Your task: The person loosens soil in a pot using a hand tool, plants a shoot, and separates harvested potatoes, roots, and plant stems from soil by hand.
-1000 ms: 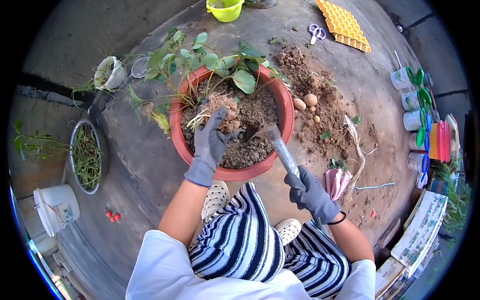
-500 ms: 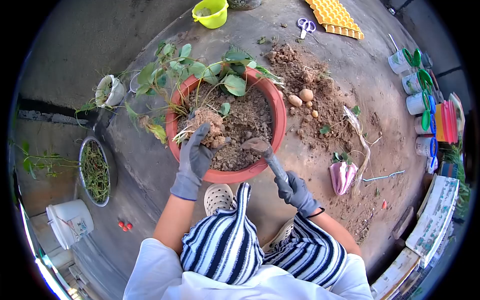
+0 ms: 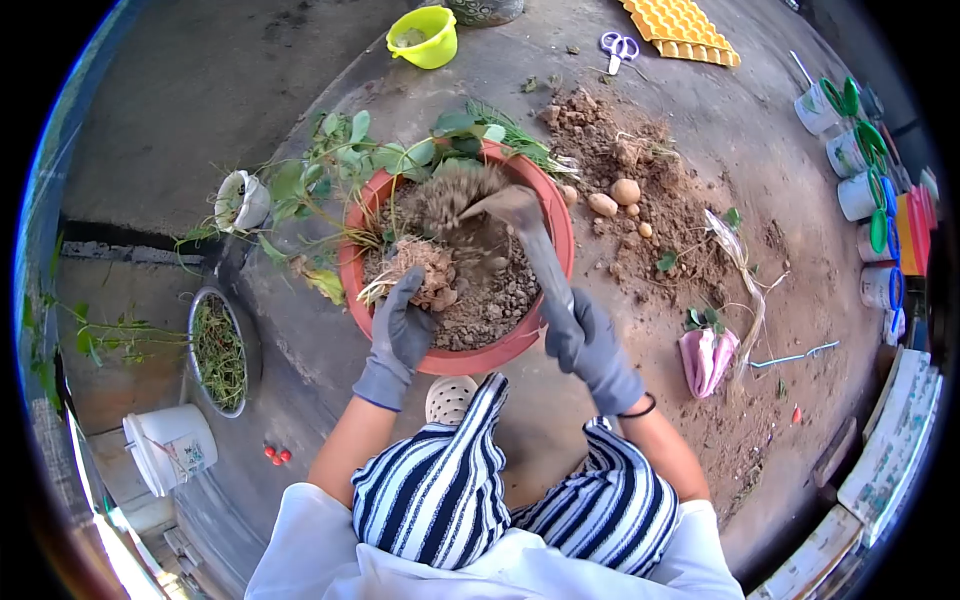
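Observation:
A terracotta-coloured pot [image 3: 562, 225] full of loose brown soil [image 3: 497, 308] stands between my feet and the far floor. My gloved left hand [image 3: 400, 335] is closed on a root clump [image 3: 425, 270] over the pot's left side. Leafy green stems [image 3: 290, 182] spread from the pot's left and back. My gloved right hand [image 3: 592, 350] grips the grey handle of a garden trowel [image 3: 545, 255]. Its dirty blade is over the back of the pot, where a blurred patch of soil appears in motion. The blade's tip is partly smeared.
Loose dirt with several potatoes [image 3: 625, 191] lies right of the pot. Scissors [image 3: 618, 50], a yellow-green bucket [image 3: 428, 38] and egg trays [image 3: 685, 32] are at the back. A basin of cuttings [image 3: 240, 405] and white bucket [image 3: 175, 445] stand left; lidded tubs [image 3: 858, 195] line the right.
The trowel has swung up and away from me, from the pot's front right towards its back, and soil is now blurred there. My left hand still holds the root clump; the view has shifted slightly.

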A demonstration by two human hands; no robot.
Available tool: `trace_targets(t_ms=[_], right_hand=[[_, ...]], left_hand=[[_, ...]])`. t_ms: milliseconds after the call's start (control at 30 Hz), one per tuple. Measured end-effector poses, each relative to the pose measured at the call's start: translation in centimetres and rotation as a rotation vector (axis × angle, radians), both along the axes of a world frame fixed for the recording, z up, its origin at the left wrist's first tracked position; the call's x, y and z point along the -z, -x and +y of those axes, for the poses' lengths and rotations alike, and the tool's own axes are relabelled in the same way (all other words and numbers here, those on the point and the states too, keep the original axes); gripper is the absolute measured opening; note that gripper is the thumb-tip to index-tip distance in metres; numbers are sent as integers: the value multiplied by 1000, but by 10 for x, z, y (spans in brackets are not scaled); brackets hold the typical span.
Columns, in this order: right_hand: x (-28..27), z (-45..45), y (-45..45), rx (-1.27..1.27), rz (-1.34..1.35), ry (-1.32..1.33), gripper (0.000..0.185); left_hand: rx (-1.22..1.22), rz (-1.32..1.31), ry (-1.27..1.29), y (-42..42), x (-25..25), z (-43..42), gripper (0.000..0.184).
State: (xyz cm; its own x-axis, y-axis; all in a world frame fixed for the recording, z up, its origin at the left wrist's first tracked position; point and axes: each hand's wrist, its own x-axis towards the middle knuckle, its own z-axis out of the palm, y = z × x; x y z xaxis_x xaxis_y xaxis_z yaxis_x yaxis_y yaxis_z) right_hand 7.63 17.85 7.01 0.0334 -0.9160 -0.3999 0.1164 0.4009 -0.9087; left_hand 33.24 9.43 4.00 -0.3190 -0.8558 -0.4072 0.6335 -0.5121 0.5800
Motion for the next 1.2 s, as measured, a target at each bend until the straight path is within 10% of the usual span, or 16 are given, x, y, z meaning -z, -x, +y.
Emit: trace_targets(t_ms=[200,667,900,1200], right_hand=[[-19,7,13,-98,298,30,20],[-69,40,31,-104,-53,10,26],[2,5,10,-389,704,150,24],[-80,22,25,-165,62,-343,20]], left_hand=[[-45,12,-31,3,5,-2,30],[-209,-99,-100,6,10,-14,31],[-239,-77,-26,12,13,-25,33],[-206,-168,-71,7,30,-13,29]])
